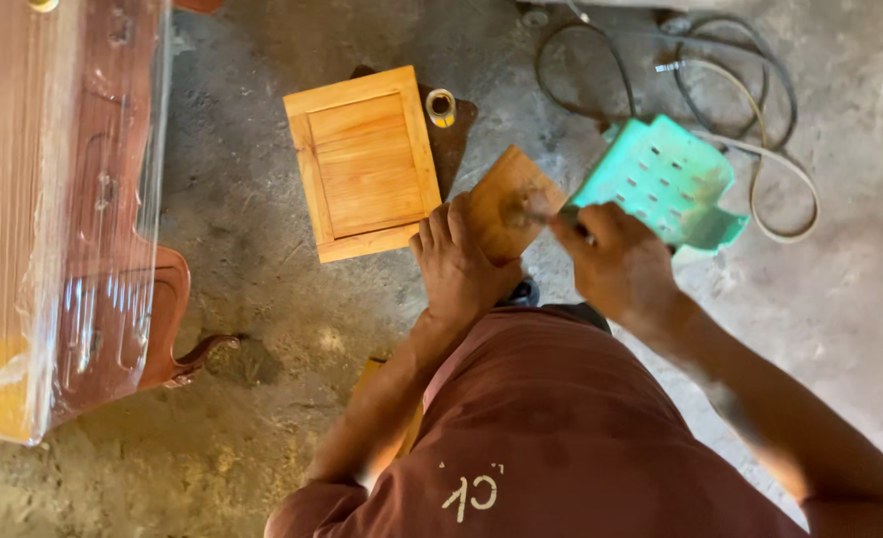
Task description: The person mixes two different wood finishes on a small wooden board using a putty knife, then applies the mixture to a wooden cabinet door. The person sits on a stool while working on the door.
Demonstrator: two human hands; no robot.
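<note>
Over concrete floor (262, 299), centre frame: small wood board (506, 199), flat, light brown w/ darker smear, tilted. Left hand (458, 267) clasps its edge; right hand (616, 261) fist pinches brush (536, 209), bristles touching board.

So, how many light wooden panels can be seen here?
2. A framed wooden panel lies on the concrete floor; the left hand holds a smaller wooden panel. Others may be hidden.

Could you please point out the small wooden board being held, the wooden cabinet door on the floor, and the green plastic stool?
small wooden board (496, 199): head view, on its bare upper face.
wooden cabinet door (364, 162): head view, on its centre panel.
green plastic stool (660, 179): head view, on its perforated seat.
</note>
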